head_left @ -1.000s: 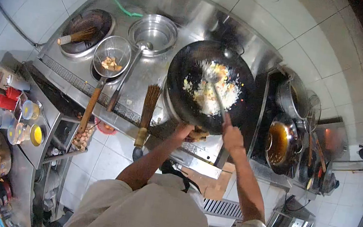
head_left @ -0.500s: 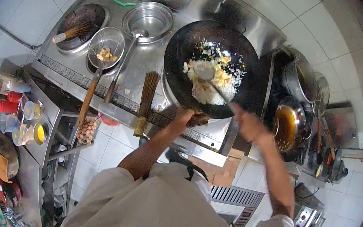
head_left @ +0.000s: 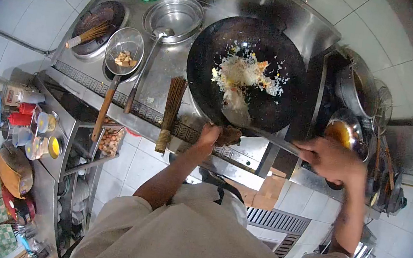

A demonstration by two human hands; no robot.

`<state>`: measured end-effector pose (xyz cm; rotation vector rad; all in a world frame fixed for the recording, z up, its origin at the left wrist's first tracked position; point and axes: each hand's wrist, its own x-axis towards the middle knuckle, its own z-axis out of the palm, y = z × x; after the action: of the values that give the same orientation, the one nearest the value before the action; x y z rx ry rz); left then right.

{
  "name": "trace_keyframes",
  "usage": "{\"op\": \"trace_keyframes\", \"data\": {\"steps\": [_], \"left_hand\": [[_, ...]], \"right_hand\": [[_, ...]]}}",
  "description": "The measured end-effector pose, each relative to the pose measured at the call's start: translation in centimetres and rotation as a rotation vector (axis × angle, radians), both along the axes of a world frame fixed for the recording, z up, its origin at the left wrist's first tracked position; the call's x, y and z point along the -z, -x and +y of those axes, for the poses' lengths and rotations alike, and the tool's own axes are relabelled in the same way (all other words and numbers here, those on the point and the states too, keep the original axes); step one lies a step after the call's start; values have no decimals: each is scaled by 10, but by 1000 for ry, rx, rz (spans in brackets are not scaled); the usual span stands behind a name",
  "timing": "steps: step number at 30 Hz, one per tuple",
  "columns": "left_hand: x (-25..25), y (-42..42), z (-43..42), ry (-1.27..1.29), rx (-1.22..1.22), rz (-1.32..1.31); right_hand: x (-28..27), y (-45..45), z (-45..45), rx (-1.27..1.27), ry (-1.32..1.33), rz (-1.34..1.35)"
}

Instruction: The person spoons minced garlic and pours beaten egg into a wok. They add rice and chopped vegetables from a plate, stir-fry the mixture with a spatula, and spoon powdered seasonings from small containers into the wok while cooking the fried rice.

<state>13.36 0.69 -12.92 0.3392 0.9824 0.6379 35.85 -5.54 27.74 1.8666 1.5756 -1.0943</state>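
Note:
A large black wok (head_left: pixel 204 49) sits on the steel range, with white rice (head_left: pixel 243 73) mixed with yellow and orange bits in its middle. My left hand (head_left: pixel 209 136) is closed on a brown cloth (head_left: pixel 228 136) at the near edge of the wok. To the right, my right hand (head_left: pixel 336 160) grips the handle of a wok spatula (head_left: pixel 236 110). The spatula's blade rests low in the near part of the wok, below the main heap of rice. My right fingers are slightly blurred.
A bamboo brush (head_left: pixel 171 105) lies left of the wok. Beyond it are a ladle (head_left: pixel 139 80), a metal bowl (head_left: pixel 193 16) and a strainer (head_left: pixel 118 40) holding brown pieces. On the right stand a pan of amber liquid (head_left: pixel 341 131) and a deep pot (head_left: pixel 346 93).
My right hand has moved right and toward me, drawing the spatula from the rice heap to the near side of the wok. My left hand stays on the cloth. The view has shifted slightly.

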Motion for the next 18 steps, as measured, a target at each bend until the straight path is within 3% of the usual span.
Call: {"op": "trace_keyframes", "data": {"steps": [3, 5, 7, 8, 11, 13, 15, 16, 18], "left_hand": [[-11, -2, -1, -4, 109, 49], [-13, -12, 1, -34, 33, 35], [-16, -12, -1, 13, 86, 217], [-34, -8, -11, -87, 86, 188], [-43, -7, -11, -22, 70, 186], [-45, -10, -14, -26, 22, 205], [-24, -12, -14, -72, 94, 66], [-25, -16, -12, -9, 107, 246], [-64, -14, -15, -26, 55, 285]], "right_hand": [[168, -6, -27, -77, -442, -94], [200, 33, -25, -117, -430, -188], [256, 8, -18, -73, -526, -241], [258, 1, -26, -67, -505, -224], [232, -11, -27, -46, -693, -245], [219, 19, -46, -103, -474, -197], [255, -7, -30, -287, -661, -286], [260, -25, -19, -223, -722, -261], [259, -29, -16, -158, -799, -237]]}}
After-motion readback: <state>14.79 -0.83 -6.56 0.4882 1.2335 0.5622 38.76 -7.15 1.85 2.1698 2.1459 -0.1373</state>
